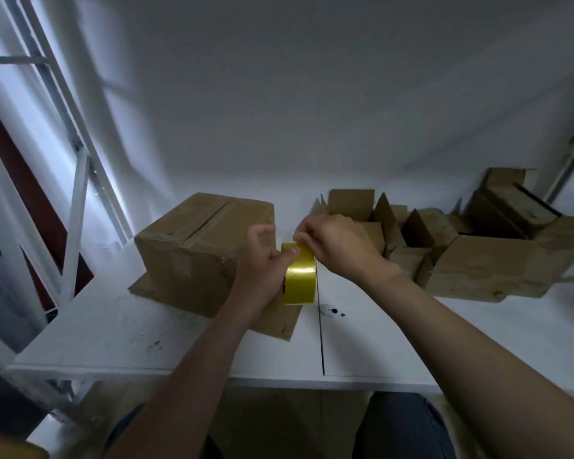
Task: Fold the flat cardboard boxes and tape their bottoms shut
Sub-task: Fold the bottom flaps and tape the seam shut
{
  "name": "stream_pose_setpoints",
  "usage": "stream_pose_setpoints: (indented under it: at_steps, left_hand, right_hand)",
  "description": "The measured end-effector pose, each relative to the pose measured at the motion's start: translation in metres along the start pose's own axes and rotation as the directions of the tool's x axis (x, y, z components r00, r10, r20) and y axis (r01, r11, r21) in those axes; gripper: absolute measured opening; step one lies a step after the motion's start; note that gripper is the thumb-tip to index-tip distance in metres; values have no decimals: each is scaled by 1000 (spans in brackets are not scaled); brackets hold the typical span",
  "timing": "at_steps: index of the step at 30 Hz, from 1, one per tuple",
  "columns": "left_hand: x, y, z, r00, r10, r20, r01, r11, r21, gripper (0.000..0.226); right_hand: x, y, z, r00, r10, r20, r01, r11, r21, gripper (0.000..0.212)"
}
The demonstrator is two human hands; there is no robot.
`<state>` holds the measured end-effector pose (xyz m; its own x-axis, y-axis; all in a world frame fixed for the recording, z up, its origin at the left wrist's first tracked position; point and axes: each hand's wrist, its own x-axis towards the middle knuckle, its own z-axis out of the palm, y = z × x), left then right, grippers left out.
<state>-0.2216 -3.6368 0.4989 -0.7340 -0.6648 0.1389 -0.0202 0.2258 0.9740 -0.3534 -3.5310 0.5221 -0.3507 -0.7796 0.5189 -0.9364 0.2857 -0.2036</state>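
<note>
White table [146, 326] (two tops, seam mid): flat cardboard [279, 321] left of seam, small white object [328, 309] just right of it, open boxes [478, 270] far right.

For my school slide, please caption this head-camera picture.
The left hand holds a yellow tape roll, right hand pinches at its top, beside a folded cardboard box.

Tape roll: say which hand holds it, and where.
Left hand grips the tape roll by its side, thumb on the outer band; right hand pinches at its top, probably the loose end.
</note>
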Motion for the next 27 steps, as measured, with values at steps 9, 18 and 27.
stream_pose_setpoints:
  at_steps: [9,18,27]
  left_hand:
    - [-5,-4,3,993,103,61,-117,944,310,12]
    - [0,-8,-1,969,246,-28,-202,851,484,14]
    - [6,-2,1,940,338,-42,-284,845,452,12]
  right_hand:
    - [-8,-1,-1,977,134,166,-156,979,131,16]
    - [-3,0,-6,981,71,182,-87,993,79,16]
    - [-17,0,-2,995,98,-23,-97,995,13,45]
